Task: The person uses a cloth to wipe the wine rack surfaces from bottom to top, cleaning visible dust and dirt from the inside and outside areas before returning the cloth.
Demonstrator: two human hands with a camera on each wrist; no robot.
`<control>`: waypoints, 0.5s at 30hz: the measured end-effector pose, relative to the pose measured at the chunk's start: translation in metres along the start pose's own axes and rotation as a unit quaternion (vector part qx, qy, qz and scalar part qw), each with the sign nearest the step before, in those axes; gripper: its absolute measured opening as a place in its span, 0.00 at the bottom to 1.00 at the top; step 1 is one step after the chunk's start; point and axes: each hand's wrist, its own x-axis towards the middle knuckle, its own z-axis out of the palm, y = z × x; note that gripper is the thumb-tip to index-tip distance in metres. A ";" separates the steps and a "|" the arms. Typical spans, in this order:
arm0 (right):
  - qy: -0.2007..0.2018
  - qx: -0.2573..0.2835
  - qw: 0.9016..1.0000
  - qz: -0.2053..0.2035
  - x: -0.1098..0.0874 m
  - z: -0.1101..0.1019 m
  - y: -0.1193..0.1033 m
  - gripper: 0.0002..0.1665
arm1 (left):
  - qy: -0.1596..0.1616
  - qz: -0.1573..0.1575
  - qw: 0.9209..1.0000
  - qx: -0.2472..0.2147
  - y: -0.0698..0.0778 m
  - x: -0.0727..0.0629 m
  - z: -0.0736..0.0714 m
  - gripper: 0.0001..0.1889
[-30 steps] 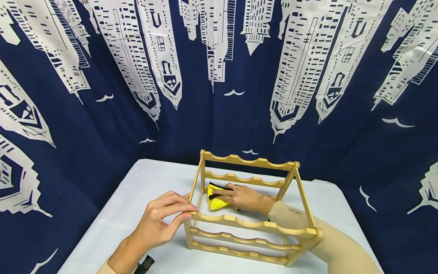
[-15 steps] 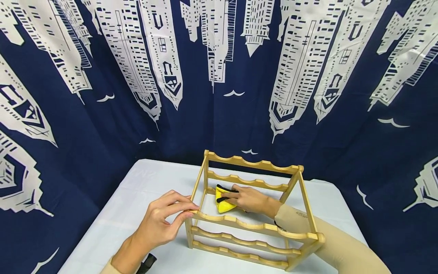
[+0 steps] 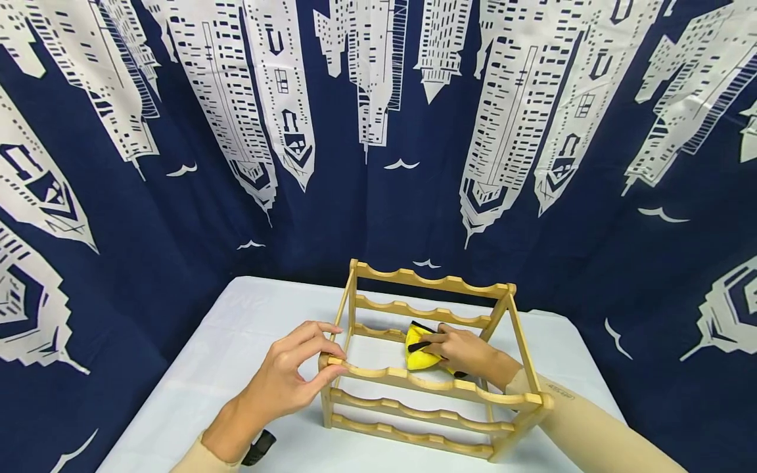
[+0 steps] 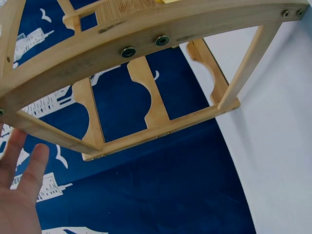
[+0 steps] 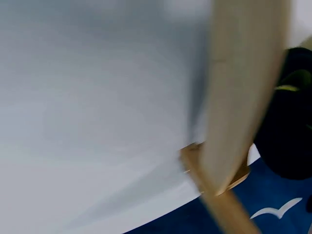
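A light wooden wine rack (image 3: 437, 382) with scalloped rails stands on the white-covered table. My left hand (image 3: 292, 371) holds its near left top corner, thumb on the near side and fingers over the far side. Inside the rack, my right hand (image 3: 473, 355) grips a bunched yellow cloth (image 3: 417, 355) with black edging, low down and around the middle. The right forearm passes through the rack's right end. In the left wrist view, bolt heads show on the rack's end piece (image 4: 146, 46), with part of the left hand (image 4: 22, 195) beside it. The right wrist view hides the right hand.
White cloth covers the table (image 3: 236, 341). Behind it hangs a dark blue curtain (image 3: 331, 223) printed with white buildings and birds. A black device (image 3: 259, 448) sits at the left wrist. A dark rounded shape (image 5: 287, 131) shows at the right wrist view's edge.
The right hand has moved the yellow cloth rightward, from the rack's left end to around its middle. The left hand has shifted slightly at the same corner, its thumb and fingers now wider apart.
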 end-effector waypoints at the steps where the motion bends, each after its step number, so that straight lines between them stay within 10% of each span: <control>1: 0.006 0.002 1.000 0.003 -0.004 0.000 0.000 0.25 | -0.005 -0.005 1.000 -0.001 0.000 0.000 0.000 0.14; 9: 0.057 0.075 0.994 0.054 -0.029 -0.007 0.000 0.24 | -0.024 -0.020 0.999 -0.012 -0.002 0.001 0.005 0.18; 15: 0.166 0.159 0.970 0.074 -0.028 -0.011 -0.003 0.19 | -0.015 -0.022 1.000 -0.013 -0.002 -0.002 0.006 0.17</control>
